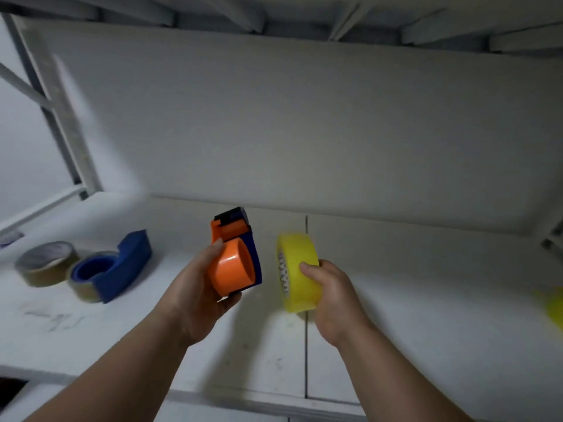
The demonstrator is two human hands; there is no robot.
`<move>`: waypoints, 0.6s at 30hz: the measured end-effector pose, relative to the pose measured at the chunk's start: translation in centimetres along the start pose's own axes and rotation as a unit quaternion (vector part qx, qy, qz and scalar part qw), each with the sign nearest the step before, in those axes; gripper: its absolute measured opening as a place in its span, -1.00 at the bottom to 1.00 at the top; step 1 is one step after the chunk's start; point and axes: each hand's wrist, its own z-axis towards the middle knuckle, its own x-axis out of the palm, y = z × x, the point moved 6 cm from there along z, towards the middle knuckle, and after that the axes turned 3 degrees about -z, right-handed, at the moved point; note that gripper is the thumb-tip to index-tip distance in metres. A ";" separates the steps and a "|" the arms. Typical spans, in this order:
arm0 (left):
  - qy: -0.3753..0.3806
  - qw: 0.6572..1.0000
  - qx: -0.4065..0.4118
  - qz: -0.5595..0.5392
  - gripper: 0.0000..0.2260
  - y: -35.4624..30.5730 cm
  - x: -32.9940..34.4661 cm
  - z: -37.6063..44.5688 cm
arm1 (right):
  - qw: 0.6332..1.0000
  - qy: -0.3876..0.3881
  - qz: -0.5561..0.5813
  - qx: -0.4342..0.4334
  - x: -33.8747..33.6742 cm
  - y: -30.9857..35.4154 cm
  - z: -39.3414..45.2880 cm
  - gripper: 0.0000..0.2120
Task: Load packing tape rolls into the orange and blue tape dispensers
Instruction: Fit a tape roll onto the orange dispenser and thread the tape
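My left hand (195,296) grips the orange tape dispenser (234,263) above the white table, its empty orange hub facing right and its black cutter end pointing up. My right hand (329,296) holds a yellow tape roll (297,272) upright just to the right of the dispenser, with a small gap between them. The blue tape dispenser (122,266) lies on the table at the left with a clear tape roll (83,287) around its hub. A brownish tape roll (44,263) lies flat beside it, further left.
The white table (426,315) has a seam running front to back under the yellow roll. A white back panel (304,132) rises behind it. A metal frame (61,117) stands at the left. Another yellow object (553,306) shows blurred at the right edge.
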 end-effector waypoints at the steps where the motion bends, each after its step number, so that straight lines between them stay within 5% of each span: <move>1: -0.003 1.000 0.005 0.004 -0.65 -0.9 -1.3 -0.1 | 1.000 0.000 -0.004 -0.004 1.6 -0.5 0.1 -0.92; 6: -0.016 0.999 0.042 0.015 -0.43 -4.3 -6.2 -0.3 | 0.998 0.022 -0.034 -0.046 8.3 -1.2 0.6 -0.76; 18: -0.025 0.990 0.100 0.096 -0.70 -9.8 -11.9 1.8 | 0.990 0.056 -0.053 -0.116 17.6 -0.7 2.8 -0.81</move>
